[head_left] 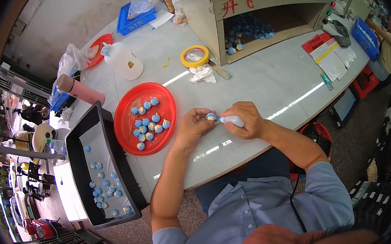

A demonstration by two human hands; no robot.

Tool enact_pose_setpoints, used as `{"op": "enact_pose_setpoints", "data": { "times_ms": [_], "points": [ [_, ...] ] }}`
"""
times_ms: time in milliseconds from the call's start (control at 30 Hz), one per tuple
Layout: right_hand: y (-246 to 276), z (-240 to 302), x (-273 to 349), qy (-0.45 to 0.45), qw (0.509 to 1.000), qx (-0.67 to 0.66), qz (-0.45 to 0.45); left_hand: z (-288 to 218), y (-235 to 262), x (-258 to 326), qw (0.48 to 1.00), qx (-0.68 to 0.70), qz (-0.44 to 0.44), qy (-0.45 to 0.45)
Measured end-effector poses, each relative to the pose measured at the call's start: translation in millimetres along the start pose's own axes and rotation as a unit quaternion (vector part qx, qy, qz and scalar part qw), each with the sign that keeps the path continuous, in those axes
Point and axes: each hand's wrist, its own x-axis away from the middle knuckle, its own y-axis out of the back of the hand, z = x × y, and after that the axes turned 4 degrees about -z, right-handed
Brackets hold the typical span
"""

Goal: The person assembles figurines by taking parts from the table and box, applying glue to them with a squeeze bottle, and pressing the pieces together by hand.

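Between the fingertips of my left hand (196, 125) is a small blue and cream ball-shaped piece (211, 116). My right hand (247, 121) is wrapped round a small white squeeze bottle (234, 120), its blue tip pointing left and touching or nearly touching the piece. Both hands are over the grey table, near its front edge. Left of them is a round red tray (169, 101) with several similar blue and cream pieces (146, 122). Further left, a black bin (74, 171) lined with a pale sheet holds several more.
A wooden box (259, 3) at the back holds a heap of blue pieces. Around the table are yellow tape (194, 56), a crumpled tissue (202, 74), a white jug (126, 65), a pink bottle (82, 90), a blue tray (134, 23) and papers (331, 64). Another person (390, 49) sits far right.
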Motion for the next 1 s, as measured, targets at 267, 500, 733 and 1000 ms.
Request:
{"op": "enact_pose_setpoints", "data": {
  "times_ms": [267,500,733,1000],
  "points": [
    [-4,-4,-1,0.028,0.999,-0.010,-0.023,-4,-1,3,1.000,0.011,0.000,0.014],
    [4,-1,3,-0.033,0.998,-0.034,-0.052,-6,4,0,0.999,0.042,0.005,0.027],
    [17,-7,9,-0.141,0.974,-0.103,-0.146,-9,-3,5,0.992,0.103,0.068,-0.020],
    [55,2,1,-0.301,0.918,-0.165,-0.200,-10,-4,5,0.990,0.118,0.076,-0.024]
  ]
}}
